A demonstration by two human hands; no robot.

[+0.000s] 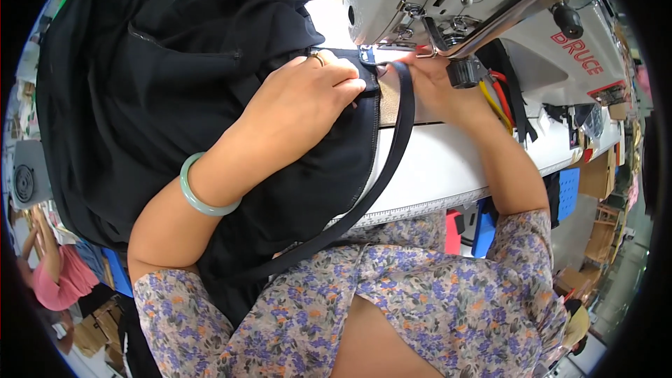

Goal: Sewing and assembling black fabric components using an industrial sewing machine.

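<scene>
A large black garment point(189, 91) lies bunched over the left side of the sewing table, its stitched edge running under the sewing machine point(413, 0). My left hand point(308, 91), a ring on one finger, is closed on the cloth just left of the presser foot point(366, 54). A narrow black fabric strip point(404, 112) loops out from the foot and hangs down across my lap. Right of the foot, my right hand point(437, 84) reaches under the machine arm, its fingers drawn together at the strip. Strip and machine parts partly hide those fingertips.
A measuring tape point(420, 206) runs along the front edge of the white table point(441, 157). Red and yellow handles point(498, 98) lie under the machine arm. A metal bracket with a black knob point(463, 72) overhangs my right hand. Another person in pink point(66, 276) is at far left.
</scene>
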